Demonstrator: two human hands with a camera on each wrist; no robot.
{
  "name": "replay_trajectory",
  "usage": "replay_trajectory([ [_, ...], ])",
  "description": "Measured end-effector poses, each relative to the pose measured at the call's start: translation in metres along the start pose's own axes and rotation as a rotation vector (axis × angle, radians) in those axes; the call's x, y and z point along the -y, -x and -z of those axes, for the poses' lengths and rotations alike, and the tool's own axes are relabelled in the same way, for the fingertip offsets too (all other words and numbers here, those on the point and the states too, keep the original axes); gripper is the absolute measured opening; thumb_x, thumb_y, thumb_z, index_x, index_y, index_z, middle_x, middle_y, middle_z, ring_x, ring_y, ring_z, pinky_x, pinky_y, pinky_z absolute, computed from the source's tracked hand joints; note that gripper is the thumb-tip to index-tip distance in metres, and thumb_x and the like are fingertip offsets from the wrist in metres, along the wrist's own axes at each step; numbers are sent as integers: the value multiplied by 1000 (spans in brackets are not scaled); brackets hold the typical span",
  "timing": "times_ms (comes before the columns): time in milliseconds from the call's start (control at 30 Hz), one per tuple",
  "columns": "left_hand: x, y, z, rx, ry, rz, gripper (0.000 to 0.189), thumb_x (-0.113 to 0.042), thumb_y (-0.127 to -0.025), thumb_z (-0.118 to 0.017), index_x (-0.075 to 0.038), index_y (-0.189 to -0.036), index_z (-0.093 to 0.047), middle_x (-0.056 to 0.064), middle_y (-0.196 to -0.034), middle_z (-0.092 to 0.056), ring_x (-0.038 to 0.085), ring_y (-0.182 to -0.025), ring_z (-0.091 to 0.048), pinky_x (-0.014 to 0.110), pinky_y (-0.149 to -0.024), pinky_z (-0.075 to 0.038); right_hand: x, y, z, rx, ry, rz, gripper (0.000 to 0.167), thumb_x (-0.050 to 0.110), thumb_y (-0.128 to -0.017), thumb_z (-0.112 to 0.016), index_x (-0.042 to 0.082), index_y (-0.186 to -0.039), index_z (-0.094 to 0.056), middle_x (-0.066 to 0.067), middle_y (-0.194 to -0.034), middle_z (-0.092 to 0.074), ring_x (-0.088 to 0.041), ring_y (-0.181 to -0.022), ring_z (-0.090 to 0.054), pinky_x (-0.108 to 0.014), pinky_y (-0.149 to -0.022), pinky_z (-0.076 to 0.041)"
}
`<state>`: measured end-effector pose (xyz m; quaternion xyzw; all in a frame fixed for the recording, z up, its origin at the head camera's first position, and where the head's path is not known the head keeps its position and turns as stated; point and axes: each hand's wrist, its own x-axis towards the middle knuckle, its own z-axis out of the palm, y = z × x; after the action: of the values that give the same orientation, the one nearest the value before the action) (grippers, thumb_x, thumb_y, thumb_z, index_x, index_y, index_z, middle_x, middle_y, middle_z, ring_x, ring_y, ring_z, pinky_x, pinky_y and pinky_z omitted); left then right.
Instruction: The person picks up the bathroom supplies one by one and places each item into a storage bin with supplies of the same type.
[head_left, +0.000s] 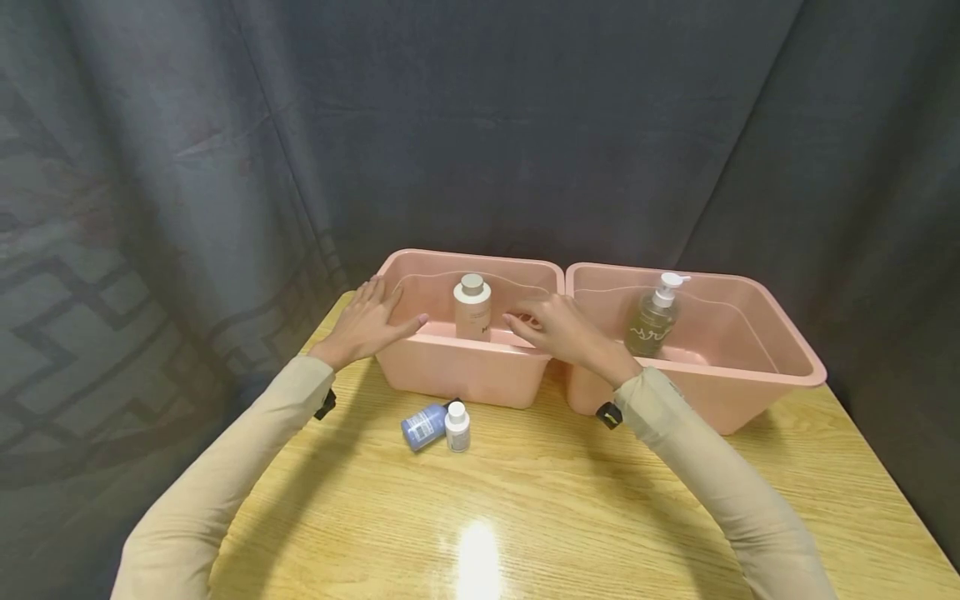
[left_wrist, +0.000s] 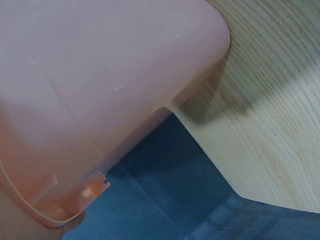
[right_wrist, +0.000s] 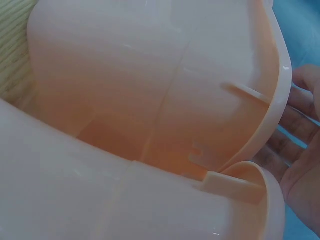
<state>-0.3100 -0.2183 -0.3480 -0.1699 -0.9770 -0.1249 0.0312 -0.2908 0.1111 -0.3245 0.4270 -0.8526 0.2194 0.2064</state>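
Observation:
My left hand rests over the left side of the left pink bin, fingers fairly straight and thumb stretched inward. My right hand reaches over that bin's right front corner, its fingers loosely bent with nothing seen in them. Inside the left bin, between both hands, stands a cream bottle with a silver cap. The right wrist view shows the fingers beyond the pink rims. In the left wrist view, the bin's outer wall covers most of the hand.
The right pink bin stands beside the left one and holds a greenish pump bottle. In front of the left bin, a blue bottle lies on the wooden table beside an upright small white bottle. Grey curtains hang behind.

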Motion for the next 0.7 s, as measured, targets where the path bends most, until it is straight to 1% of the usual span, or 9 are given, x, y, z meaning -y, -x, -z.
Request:
replay_trajectory([
  [300, 0, 0, 0, 2, 11, 5, 100, -79, -89, -32, -11, -159, -14, 30, -159, -4, 41, -148, 4, 50, -119, 0, 1, 1, 0, -6, -19, -7, 11, 13, -95, -66, 8, -87, -71, 0, -81, -65, -16, -66, -60, -30, -59, -49],
  [467, 0, 0, 0, -2, 15, 7, 100, -80, -89, -32, -11, -159, -14, 31, -159, -5, 41, -148, 3, 50, -119, 0, 0, 2, 1, -14, -24, -1, 10, 12, -94, -67, 8, -87, -71, 1, -79, -65, -11, -64, -56, -29, -58, -49],
  [700, 0, -1, -1, -3, 27, 15, 100, -80, -88, -32, -11, -159, -15, 29, -160, -5, 39, -149, 3, 49, -120, 0, 3, 3, 2, -11, -35, 0, 12, 14, -96, -65, 9, -85, -69, 4, -73, -60, -9, -59, -51, -27, -54, -45],
])
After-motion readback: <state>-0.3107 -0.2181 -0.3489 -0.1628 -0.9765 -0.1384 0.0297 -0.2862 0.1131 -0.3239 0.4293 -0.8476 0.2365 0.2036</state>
